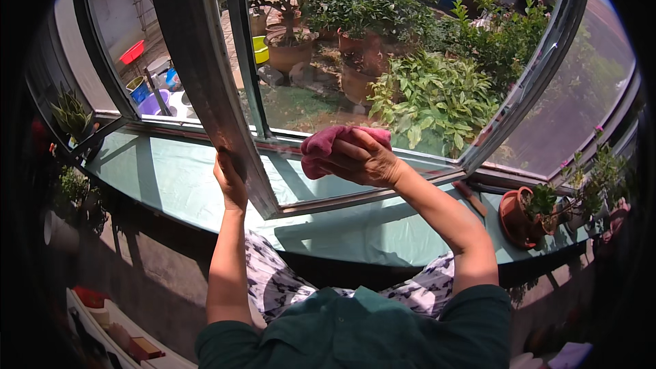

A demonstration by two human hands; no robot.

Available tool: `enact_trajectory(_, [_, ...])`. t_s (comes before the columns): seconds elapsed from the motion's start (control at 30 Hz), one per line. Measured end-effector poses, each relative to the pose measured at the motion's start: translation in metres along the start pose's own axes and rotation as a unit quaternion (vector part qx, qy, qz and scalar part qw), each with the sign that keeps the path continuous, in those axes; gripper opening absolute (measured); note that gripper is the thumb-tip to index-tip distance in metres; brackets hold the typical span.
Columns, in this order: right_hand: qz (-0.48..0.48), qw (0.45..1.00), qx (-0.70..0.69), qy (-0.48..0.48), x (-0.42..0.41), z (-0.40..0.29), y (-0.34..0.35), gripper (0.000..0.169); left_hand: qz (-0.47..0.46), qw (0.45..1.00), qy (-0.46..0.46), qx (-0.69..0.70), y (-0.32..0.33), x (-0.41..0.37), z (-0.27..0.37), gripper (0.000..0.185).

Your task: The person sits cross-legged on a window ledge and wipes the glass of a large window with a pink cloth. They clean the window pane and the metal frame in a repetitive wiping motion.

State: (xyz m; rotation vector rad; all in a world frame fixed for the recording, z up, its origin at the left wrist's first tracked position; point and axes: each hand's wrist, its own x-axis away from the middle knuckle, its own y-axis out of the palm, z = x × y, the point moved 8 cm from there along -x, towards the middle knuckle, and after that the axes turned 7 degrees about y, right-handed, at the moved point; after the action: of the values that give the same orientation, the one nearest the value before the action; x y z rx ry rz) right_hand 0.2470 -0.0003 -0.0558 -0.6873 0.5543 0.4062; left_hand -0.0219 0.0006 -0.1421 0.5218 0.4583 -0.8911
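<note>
A hinged window sash stands swung inward before me, its glass pane (318, 97) upright over the sill. My left hand (230, 182) grips the edge of the metal window frame (205, 77) near its lower part. In my right hand (366, 159) is a bunched pink cloth (328, 146), pressed against the lower part of the glass. The fingers lie spread over the cloth and hide part of it. Below both hands runs the sill, covered with a pale green sheet (205, 200).
On the sill at right are a brush (470, 199) and a terracotta pot (515, 218) with a succulent. A potted snake plant (69, 113) stands at far left. Outside are potted shrubs (369, 5) and a purple basin (154, 102). A shelf (102, 328) with small items is at lower left.
</note>
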Motion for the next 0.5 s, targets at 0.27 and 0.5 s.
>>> enact_trajectory(0.27, [0.341, 0.91, 0.207, 0.114, -0.087, 0.269, -0.204, 0.029, 0.047, 0.997, -0.048, 0.049, -0.004, 0.016, 0.003, 0.059])
enact_trajectory(0.5, [0.405, 0.891, 0.151, 0.138, -0.045, 0.253, -0.187, 0.034, 0.148, 0.985, -0.084, -0.002, -0.019, 0.037, 0.019, 0.064])
